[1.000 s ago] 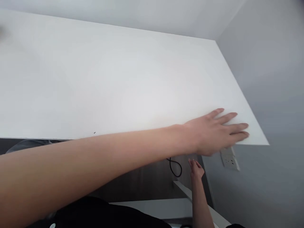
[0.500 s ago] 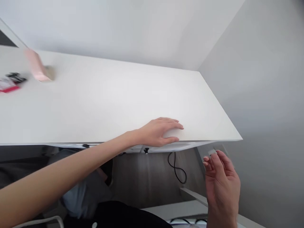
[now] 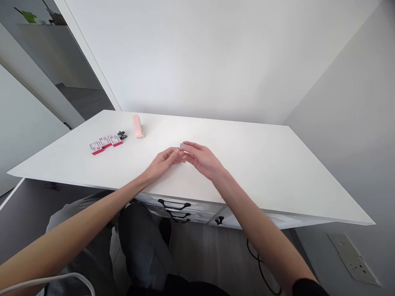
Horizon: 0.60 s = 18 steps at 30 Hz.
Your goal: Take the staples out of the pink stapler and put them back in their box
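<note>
1. Fingertips [image 3: 182, 150] of both hands meeting, pinching a small grey piece [image 3: 181, 146] between them.
2. Left hand [image 3: 162, 163] and right hand [image 3: 202, 159] resting mid-tabletop [image 3: 262, 164], nearer its front edge.
3. Toward the far left corner: pink stapler [image 3: 137, 126], black clip [image 3: 121, 135], three small red-and-white boxes [image 3: 105, 144].
</note>
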Tool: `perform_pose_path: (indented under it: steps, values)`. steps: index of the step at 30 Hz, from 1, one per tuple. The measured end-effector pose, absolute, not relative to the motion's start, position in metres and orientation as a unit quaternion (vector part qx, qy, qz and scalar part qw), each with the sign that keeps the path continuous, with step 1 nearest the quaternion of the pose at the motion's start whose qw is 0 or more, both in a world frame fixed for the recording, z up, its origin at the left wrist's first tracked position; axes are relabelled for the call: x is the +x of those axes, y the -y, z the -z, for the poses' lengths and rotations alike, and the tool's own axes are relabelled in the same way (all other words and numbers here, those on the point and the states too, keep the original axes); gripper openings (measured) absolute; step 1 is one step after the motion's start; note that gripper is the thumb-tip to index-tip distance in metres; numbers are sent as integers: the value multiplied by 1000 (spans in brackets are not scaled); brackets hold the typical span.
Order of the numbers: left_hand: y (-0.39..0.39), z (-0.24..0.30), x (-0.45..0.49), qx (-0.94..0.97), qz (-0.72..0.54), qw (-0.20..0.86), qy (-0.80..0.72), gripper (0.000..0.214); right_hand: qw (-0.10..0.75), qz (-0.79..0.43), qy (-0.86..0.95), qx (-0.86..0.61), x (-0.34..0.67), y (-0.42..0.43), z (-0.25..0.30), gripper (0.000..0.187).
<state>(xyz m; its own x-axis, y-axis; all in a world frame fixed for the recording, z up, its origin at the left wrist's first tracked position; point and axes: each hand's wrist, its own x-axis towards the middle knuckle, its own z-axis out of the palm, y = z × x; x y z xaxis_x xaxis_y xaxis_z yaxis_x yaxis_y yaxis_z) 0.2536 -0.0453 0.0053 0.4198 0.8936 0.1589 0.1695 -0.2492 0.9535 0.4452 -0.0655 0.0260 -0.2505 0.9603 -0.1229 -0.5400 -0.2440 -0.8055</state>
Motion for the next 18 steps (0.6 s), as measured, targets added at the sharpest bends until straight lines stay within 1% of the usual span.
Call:
perform_pose_path:
  steps: [2,5,10,15,18]
  values:
    - [39,4,258,638,-448,476,-408,57,503,-743,327,-297,436,37,-21,20]
    - [34,14,271,576,-523,424,-463,57,486,-768,324,-261,434,8,-13,12]
    - [33,18,276,548,-537,463,-444,54,473,-779,333,-243,436,-5,1,8]
    - [32,19,266,570,-533,465,-419,59,432,-795,360,-229,430,-3,13,14]
    - [32,19,262,586,-529,463,-404,57,425,-795,368,-227,428,-3,15,16]
